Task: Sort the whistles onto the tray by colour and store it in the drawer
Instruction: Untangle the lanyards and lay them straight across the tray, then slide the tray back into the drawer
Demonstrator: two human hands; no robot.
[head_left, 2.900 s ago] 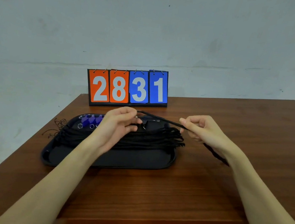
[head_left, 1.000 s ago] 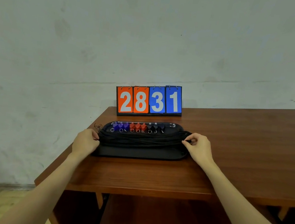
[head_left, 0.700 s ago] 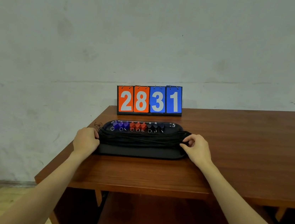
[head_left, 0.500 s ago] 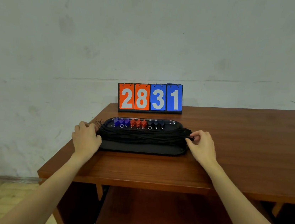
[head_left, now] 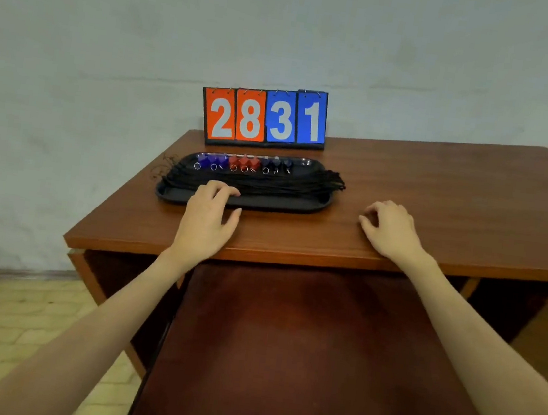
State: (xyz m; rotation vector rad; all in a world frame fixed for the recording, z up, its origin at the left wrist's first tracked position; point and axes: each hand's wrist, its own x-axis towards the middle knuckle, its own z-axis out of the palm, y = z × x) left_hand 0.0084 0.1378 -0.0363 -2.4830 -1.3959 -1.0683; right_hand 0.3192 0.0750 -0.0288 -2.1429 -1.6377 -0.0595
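Observation:
A black oval tray [head_left: 314, 205] lies on the wooden table [head_left: 439, 200]. Along its far side stand whistles in three groups: blue [head_left: 211, 160] at the left, red [head_left: 244, 161] in the middle, dark ones [head_left: 276, 163] at the right. Their black lanyards [head_left: 289, 183] lie bundled across the tray and hang over its right end. My left hand [head_left: 209, 213] rests at the tray's near left rim, fingers touching it, gripping nothing. My right hand [head_left: 389, 226] lies on the table to the right of the tray, apart from it, fingers loosely curled.
A flip scoreboard [head_left: 264, 116] reading 2831 stands behind the tray against the wall. Below the table's front edge a dark reddish-brown surface [head_left: 317, 350], apparently a pulled-out drawer, extends toward me. Tiled floor [head_left: 11, 313] shows at the left.
Both hands have let go of the tray's ends. The left hand moved inward to the near rim; the right hand drew back onto the table. The view has tilted down.

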